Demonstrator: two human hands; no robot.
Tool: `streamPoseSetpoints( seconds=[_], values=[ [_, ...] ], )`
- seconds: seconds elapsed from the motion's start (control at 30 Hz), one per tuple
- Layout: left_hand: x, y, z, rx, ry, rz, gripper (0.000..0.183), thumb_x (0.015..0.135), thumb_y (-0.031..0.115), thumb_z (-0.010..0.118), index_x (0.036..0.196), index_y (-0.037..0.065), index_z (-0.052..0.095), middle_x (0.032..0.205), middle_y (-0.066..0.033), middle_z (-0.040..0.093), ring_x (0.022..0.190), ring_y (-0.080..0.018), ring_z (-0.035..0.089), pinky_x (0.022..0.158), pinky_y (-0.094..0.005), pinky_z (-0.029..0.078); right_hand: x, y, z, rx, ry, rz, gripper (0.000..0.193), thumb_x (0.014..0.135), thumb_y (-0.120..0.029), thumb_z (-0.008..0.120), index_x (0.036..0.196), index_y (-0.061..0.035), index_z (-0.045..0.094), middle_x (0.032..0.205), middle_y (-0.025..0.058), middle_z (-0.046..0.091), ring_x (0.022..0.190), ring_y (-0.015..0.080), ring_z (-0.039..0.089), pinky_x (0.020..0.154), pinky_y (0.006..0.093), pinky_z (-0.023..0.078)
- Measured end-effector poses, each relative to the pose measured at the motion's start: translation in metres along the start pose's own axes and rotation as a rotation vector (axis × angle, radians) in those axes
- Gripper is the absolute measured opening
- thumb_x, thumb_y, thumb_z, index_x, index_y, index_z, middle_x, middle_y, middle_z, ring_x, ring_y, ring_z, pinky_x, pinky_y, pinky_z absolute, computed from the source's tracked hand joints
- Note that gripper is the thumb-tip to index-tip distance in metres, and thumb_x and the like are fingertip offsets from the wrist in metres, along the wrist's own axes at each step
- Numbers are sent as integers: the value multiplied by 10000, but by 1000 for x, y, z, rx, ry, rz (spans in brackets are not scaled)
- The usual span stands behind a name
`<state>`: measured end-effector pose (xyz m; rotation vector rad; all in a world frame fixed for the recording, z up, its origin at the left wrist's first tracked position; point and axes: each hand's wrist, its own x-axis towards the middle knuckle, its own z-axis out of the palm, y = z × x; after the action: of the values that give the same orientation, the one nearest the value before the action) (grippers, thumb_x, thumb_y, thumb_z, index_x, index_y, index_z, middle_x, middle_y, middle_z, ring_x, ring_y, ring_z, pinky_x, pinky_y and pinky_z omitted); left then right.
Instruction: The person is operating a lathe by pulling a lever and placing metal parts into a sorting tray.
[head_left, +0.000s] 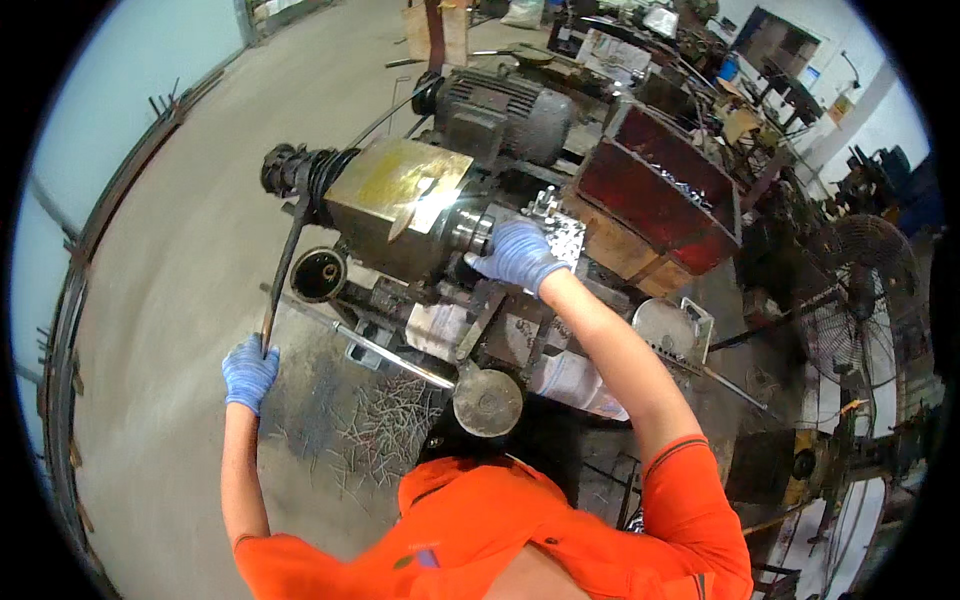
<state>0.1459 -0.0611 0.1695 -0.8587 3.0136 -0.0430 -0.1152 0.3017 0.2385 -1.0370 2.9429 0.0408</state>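
Observation:
My left hand (249, 375), in a blue-grey knit glove, is wrapped round the lower end of a long dark lever (285, 268). The lever runs up to the pulley end of a small lathe's metal headstock (388, 190). My right hand (522, 257), gloved alike, reaches over the machine just right of the shiny round spindle nose (468, 230). Its thumb points left toward the spindle and its fingers are bent; what they hold, if anything, is hidden beneath the hand. Small bright metal pieces (568, 236) lie just beyond that hand.
An electric motor (505, 112) stands behind the headstock. A red metal bin (655, 190) with small parts is at right. Nearer me are a round stool-like disc (488, 402), a bright bar (390, 358) and scattered rods (385, 425) on the floor. A caged fan (850, 300) stands far right.

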Motion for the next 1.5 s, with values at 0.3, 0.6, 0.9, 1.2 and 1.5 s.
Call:
streamPoseSetpoints(
  seconds=[0.3,0.6,0.9,1.2,1.5],
  values=[
    [57,-12,36,-966,-138,-96,211,795,204,640,833,10,567,564,-46,531,456,-130,519,416,-276,424,-32,4,-32,144,185,-174,480,723,-512,592,692,-44,692,750,143,640,897,305,563,937,382,361],
    [50,-13,37,-1089,-210,-101,250,809,213,635,904,-7,564,590,-52,542,469,-130,522,430,-266,430,-67,172,-85,117,615,343,308,713,-353,707,863,-84,704,1009,159,626,968,302,582,849,358,460],
    [37,-2,10,-931,-161,-133,256,805,232,626,871,-12,586,570,-53,548,465,-129,530,441,-278,437,-54,29,-47,96,160,-141,428,672,-504,652,866,-127,703,1328,208,395,1224,397,341,1021,438,297],
    [47,-10,31,-942,-116,-109,284,796,274,642,847,0,584,566,-45,538,465,-125,516,446,-287,432,-37,-12,-39,-177,17,-123,610,698,-523,609,1116,-79,607,1338,209,378,1275,356,287,1043,536,178],
    [38,-9,24,-1046,-147,-93,249,800,236,640,857,2,577,576,-52,534,490,-127,517,454,-275,423,-162,65,-38,403,370,75,462,693,-383,692,1031,-73,640,1275,181,466,1172,353,433,977,428,355]
  ],
)
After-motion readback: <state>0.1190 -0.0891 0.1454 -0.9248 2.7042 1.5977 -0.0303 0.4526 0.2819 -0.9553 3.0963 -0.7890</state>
